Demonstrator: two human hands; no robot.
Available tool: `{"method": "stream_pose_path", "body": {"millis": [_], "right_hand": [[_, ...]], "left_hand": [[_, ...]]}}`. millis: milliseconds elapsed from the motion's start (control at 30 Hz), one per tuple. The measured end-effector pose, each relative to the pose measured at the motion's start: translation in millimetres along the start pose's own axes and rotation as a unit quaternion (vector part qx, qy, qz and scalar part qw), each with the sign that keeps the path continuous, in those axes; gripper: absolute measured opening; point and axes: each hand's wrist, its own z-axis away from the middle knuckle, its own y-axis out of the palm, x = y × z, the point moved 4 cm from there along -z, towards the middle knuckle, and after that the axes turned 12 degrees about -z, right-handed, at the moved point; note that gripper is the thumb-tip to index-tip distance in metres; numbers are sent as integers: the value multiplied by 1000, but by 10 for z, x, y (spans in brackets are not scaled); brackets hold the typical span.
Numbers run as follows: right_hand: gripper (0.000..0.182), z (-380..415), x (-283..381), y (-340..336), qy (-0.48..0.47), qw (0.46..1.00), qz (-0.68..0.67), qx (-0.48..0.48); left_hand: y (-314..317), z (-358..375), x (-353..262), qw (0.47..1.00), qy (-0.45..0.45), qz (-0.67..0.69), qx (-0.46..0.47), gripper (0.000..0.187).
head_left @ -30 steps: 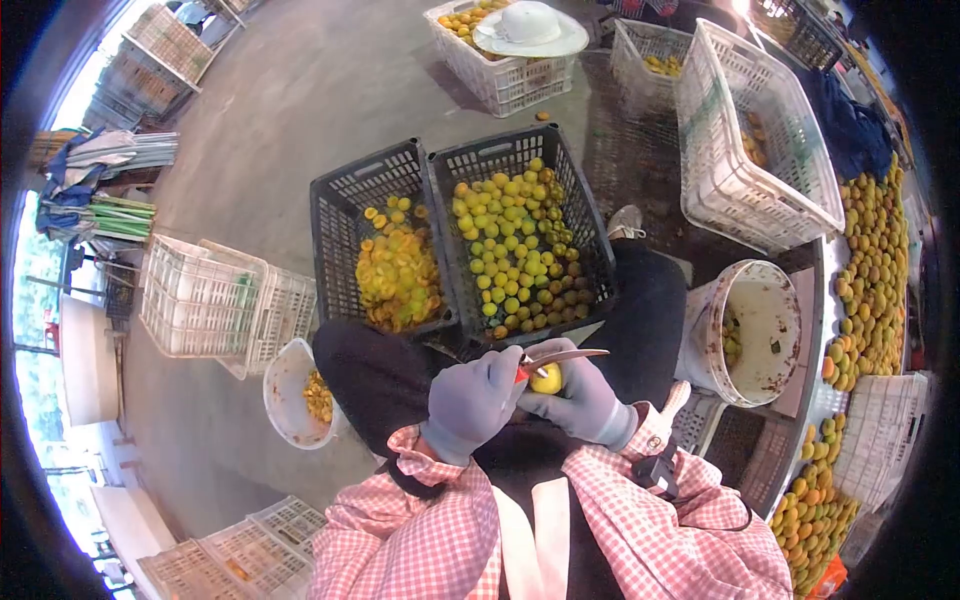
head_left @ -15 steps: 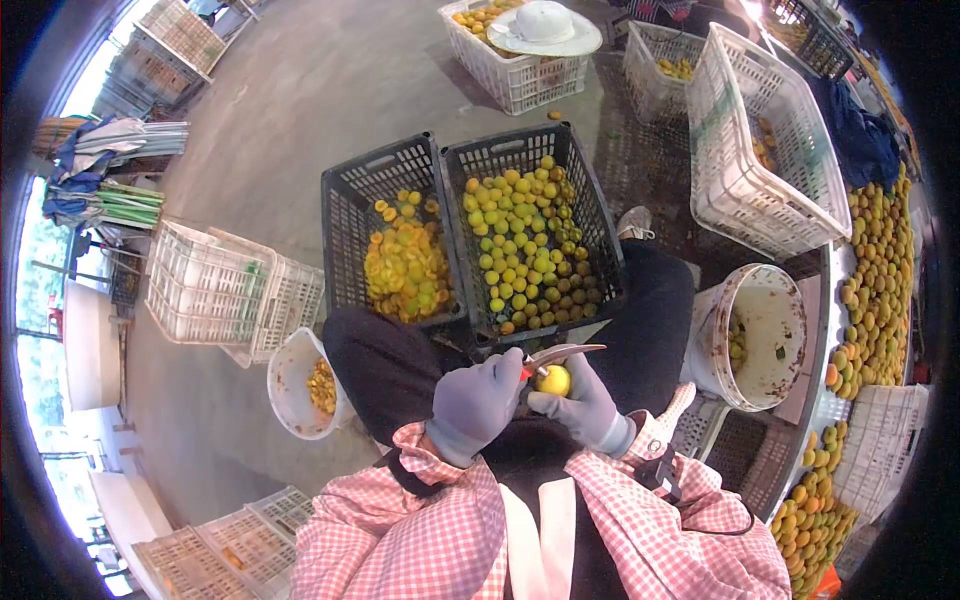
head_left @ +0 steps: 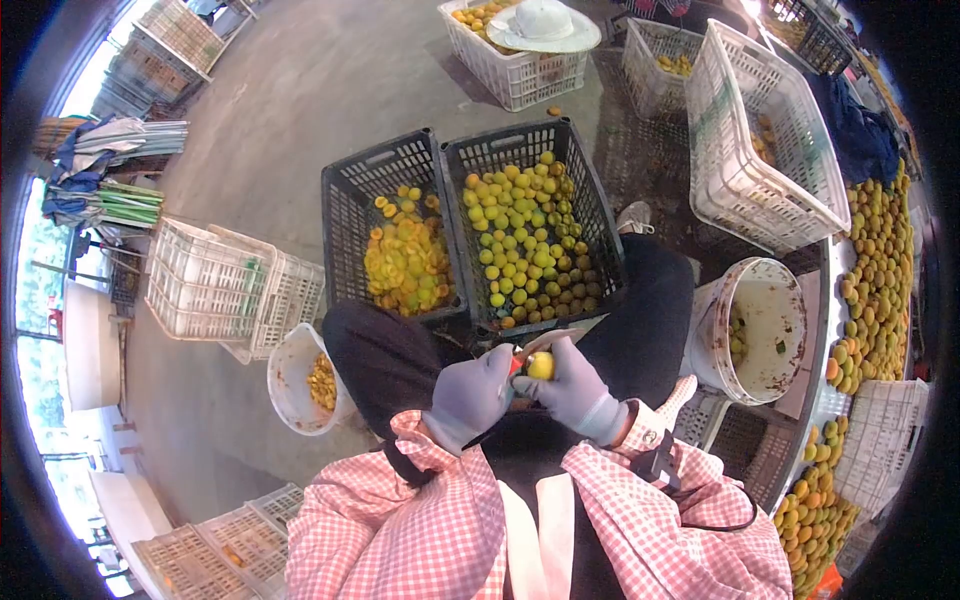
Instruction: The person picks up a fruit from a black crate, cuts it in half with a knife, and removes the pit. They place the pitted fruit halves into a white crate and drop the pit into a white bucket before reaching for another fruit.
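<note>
My left hand (head_left: pixel 470 398), in a grey glove, is closed round the red handle of a small curved knife (head_left: pixel 517 360). The blade passes over the top of a yellow apricot (head_left: pixel 541 366), and its far end lies at the fingers of my right hand (head_left: pixel 578 392). That hand, gloved too, grips the apricot between thumb and fingers. Both hands meet above my lap. Just beyond, a black crate (head_left: pixel 612 215) holds whole yellow-green apricots (head_left: pixel 520 240). Left of it, a second black crate (head_left: pixel 335 215) contains cut orange-yellow pieces (head_left: pixel 405 265).
A white bucket (head_left: pixel 290 385) with yellow bits stands left of my knee, and a stained white bucket (head_left: pixel 765 330) at right. White crates (head_left: pixel 210 285) stack at left; another (head_left: pixel 760 195) leans at right. Fruit piles (head_left: pixel 870 300) line the right edge. A white hat (head_left: pixel 545 25) tops a far crate.
The knife blade has come down across the apricot, its tip now at my right fingers. Both hands have moved slightly left and closer together.
</note>
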Motion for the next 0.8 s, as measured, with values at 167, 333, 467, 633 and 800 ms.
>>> {"method": "stream_pose_path", "body": {"millis": [167,333,467,633,800], "right_hand": [[44,-101,-18,-121,-34,990,-129,44],[44,-69,235,-202,-110,993,36,29],[49,-157,168,-265,-179,980,-19,83],[43,-193,138,-314,-77,964,-251,33],[48,-124,195,-459,43,815,-578,-1]], "left_hand": [[14,-49,39,983,-12,155,97,34],[128,-73,15,775,-162,562,239,40],[-160,-85,-81,676,-201,651,282,34],[-38,-183,22,837,-124,522,105,27],[-530,-186,17,852,-168,491,65,23]]}}
